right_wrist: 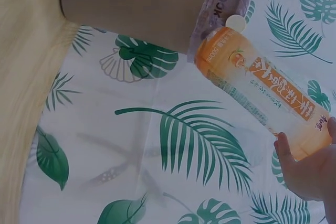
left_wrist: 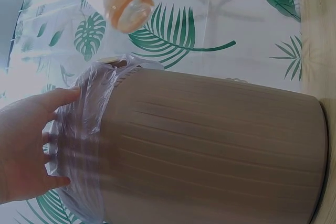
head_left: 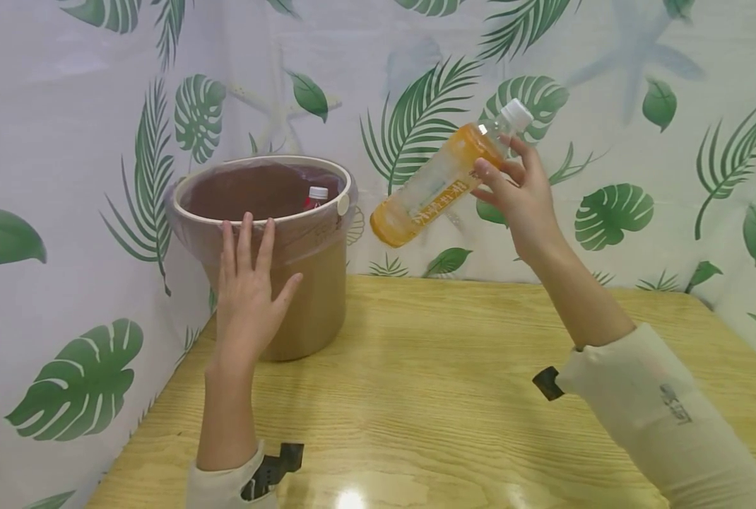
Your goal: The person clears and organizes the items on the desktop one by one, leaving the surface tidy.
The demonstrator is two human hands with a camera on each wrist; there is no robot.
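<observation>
My right hand [head_left: 524,205] grips a clear plastic drink bottle [head_left: 438,180] near its neck. The bottle has an orange-and-white label and a white cap, and hangs tilted in the air with its base toward the trash can. In the right wrist view the bottle [right_wrist: 262,93] overlaps the can's rim. My left hand [head_left: 247,300] rests its straight fingers on the near rim of the brown trash can [head_left: 314,297], which is lined with a thin plastic bag [left_wrist: 86,129]. Inside the can, a white-capped bottle with red on it [head_left: 317,194] shows its top; the rest is hidden.
The can stands at the back left of a light wooden table [head_left: 429,375]. Behind and to the left hangs a white sheet [head_left: 327,63] printed with green leaves. A round cream knob [head_left: 343,205] sits at the can's right rim.
</observation>
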